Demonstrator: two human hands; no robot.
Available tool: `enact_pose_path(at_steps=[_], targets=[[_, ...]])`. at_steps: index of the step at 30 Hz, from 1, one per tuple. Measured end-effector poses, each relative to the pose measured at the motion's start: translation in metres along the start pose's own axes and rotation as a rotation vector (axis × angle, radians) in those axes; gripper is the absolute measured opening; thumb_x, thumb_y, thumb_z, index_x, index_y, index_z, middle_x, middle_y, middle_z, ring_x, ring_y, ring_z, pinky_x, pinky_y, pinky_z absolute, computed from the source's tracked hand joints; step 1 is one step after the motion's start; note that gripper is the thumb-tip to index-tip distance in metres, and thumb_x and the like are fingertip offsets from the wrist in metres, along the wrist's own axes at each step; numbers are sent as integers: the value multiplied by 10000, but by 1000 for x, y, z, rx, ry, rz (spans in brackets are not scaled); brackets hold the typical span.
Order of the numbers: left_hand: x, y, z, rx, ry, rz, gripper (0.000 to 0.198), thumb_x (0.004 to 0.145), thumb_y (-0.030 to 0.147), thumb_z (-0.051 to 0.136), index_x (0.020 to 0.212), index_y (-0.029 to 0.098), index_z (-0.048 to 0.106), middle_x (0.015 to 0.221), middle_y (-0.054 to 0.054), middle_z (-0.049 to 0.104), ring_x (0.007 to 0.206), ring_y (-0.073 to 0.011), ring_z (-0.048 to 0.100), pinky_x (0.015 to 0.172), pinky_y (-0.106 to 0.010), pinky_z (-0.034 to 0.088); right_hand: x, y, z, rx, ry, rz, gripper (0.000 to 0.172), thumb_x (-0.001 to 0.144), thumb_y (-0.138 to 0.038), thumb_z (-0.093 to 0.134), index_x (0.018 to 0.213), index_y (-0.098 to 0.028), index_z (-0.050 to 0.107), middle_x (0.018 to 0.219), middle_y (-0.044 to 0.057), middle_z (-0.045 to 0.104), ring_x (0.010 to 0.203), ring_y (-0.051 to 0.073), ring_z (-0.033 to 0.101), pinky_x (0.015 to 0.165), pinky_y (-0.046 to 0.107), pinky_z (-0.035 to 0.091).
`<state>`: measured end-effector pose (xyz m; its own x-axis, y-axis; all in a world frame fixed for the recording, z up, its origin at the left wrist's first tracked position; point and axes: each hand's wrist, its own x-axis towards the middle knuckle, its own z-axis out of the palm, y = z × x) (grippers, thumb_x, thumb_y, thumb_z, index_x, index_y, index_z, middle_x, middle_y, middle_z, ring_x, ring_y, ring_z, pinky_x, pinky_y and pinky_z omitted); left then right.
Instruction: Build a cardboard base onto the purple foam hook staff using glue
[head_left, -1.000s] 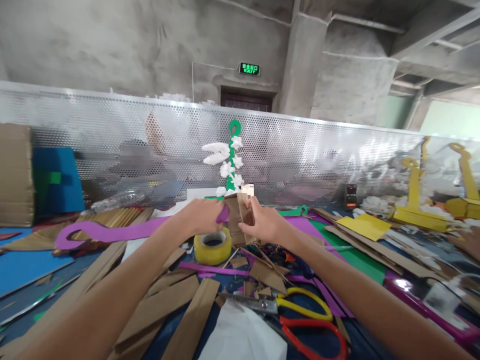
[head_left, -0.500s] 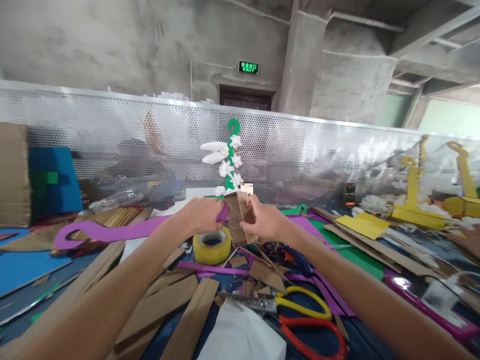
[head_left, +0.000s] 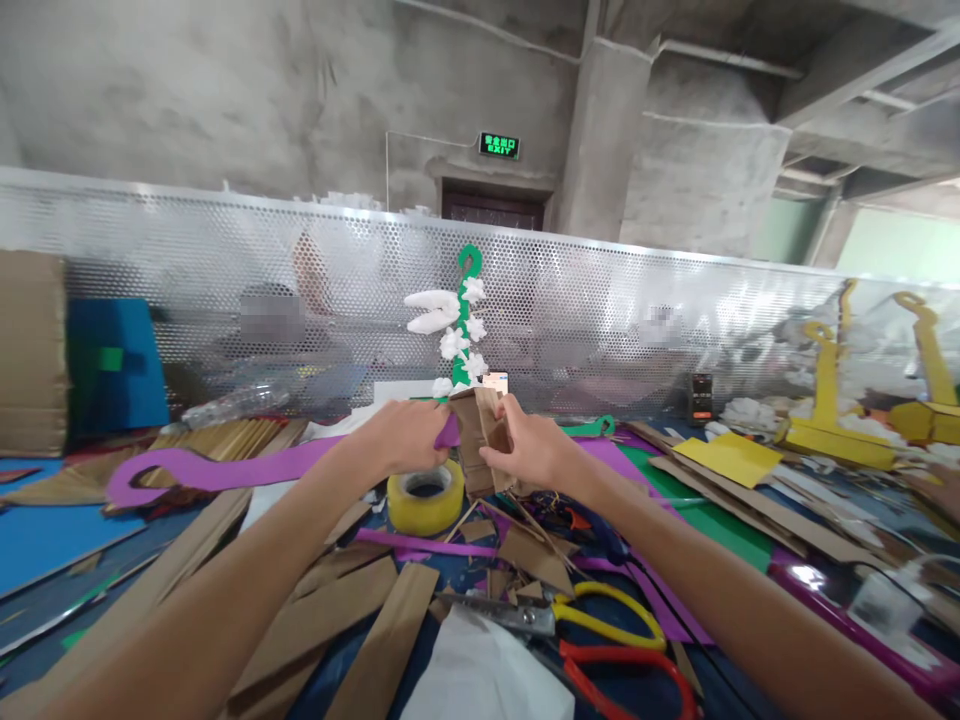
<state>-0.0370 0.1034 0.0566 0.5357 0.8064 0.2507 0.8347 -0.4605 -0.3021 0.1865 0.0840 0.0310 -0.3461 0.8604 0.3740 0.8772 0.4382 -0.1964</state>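
Note:
A folded piece of brown cardboard (head_left: 472,440) stands between my hands above the cluttered table. My right hand (head_left: 532,440) grips its right side, thumb and fingers closed on the edge. My left hand (head_left: 409,435) is closed at its left side, on the end of a long purple strip (head_left: 255,465) with a hooked far end; its fingertips are partly hidden. Whether strip and cardboard are joined cannot be seen. Just below sits a roll of yellow tape (head_left: 425,510). Behind rises a green hooked stem (head_left: 469,262) carrying white flower-like pieces (head_left: 453,344).
Scissors (head_left: 611,650) with yellow and red handles lie near the front beside white paper (head_left: 487,670). Cardboard strips (head_left: 382,640) and scraps cover the table. A perforated metal panel (head_left: 585,300) stands behind. Yellow hooked stands (head_left: 825,390) and a magenta device (head_left: 862,630) are at right.
The view has tilted up slightly, so things sit a little lower. Both hands keep their hold, with hardly any movement.

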Motion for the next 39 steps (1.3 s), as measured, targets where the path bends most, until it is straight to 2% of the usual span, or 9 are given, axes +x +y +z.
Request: enact_pose_path(at_steps=[11,21,25,27,30,32,34,36,39], targets=[[-2,3,-3,-20,-3,-13,370,837,406,585,1130,191,655,1131,-178,738,1017,-377,716,820,-457,528,-4,-3,-6,13,-26,-8,498,879,-505,595,1232,-184,455,942,111,730,823,310,692,665,333,380],[-3,4,-3,-38,-39,-21,378,795,378,598,1119,193,654,1091,-175,749,984,-384,727,792,-453,536,-5,-3,-6,36,-54,-18,499,889,-483,615,1246,-172,459,894,93,725,781,275,675,660,320,396],[-1,-2,1,-63,-48,-35,363,787,381,602,1097,202,665,1061,-179,757,958,-393,729,772,-456,533,-6,4,-8,87,-54,-59,634,896,-560,624,1349,-153,449,1054,152,722,892,309,693,760,386,488],[-1,-9,2,-79,-47,-50,376,787,411,607,1098,208,665,1068,-176,760,962,-392,729,770,-449,533,-6,10,-10,123,-66,-200,797,867,-613,663,1460,-156,392,1279,199,648,1111,341,654,908,446,510],[-2,-21,1,-144,-32,-52,418,805,462,593,1151,236,653,1128,-150,760,1001,-368,726,770,-411,532,-7,17,-13,82,-81,-464,1006,817,-601,747,1605,-228,244,1611,207,338,1474,368,363,1154,520,371],[-4,-29,0,-187,-27,-52,444,818,470,583,1202,255,640,1169,-126,756,1021,-344,724,775,-380,530,-7,19,-14,14,-70,-525,1069,812,-588,766,1642,-277,168,1706,185,99,1563,386,151,1210,562,279],[-6,-36,-1,-205,-26,-56,497,822,480,584,1267,262,617,1201,-116,749,1038,-335,720,790,-369,528,-8,17,-15,-22,-48,-523,1097,814,-610,759,1653,-294,127,1721,170,-55,1578,403,47,1220,583,247],[-7,-40,-1,-215,-30,-62,529,818,489,596,1294,258,607,1199,-112,750,1041,-333,717,805,-369,527,-8,15,-17,-29,-39,-508,1095,825,-607,751,1656,-299,108,1721,165,-80,1580,396,47,1222,583,248],[-7,-43,2,-263,-47,-42,467,816,469,611,1208,217,645,1141,-118,759,998,-304,717,817,-350,521,-8,13,-19,-37,-23,-524,1036,847,-486,769,1651,-305,142,1728,149,-9,1585,348,90,1232,551,255]])
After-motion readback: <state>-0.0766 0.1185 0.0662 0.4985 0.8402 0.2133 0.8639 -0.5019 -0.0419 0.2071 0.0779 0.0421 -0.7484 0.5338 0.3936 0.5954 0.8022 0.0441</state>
